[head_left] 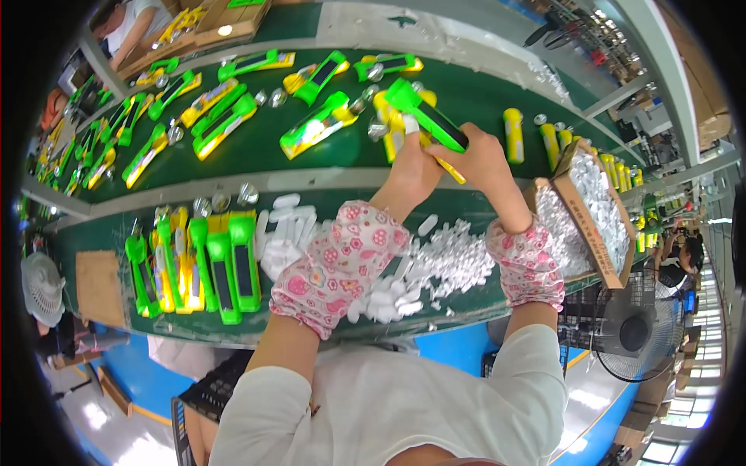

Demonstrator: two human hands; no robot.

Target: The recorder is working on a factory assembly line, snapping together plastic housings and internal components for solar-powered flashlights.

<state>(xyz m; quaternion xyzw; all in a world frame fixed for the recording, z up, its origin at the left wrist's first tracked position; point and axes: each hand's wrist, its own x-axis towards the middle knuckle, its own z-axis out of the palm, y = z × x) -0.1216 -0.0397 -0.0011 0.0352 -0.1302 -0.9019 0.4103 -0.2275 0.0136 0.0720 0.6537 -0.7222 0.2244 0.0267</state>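
Over the far green surface, both my hands work on one green-and-yellow flashlight casing (426,116) with a dark panel along its green half. My left hand (416,172) is closed at its near side, a white wrap on one finger. My right hand (483,161) grips the panel end, and a yellow strip of the casing sticks out below its fingers. Just behind my left hand lie other yellow casing parts (392,144) with clear round reflectors. Nearer me are a heap of small white pieces (454,260) and some flat white strips (291,225).
Several green casings (221,268) stand side by side at the near left, by a brown board (99,287). More flashlights (318,124) spread over the far surface. At right are an open cardboard box (587,210) of small pale parts and a black fan (633,330). A grey rail (311,179) crosses between surfaces.
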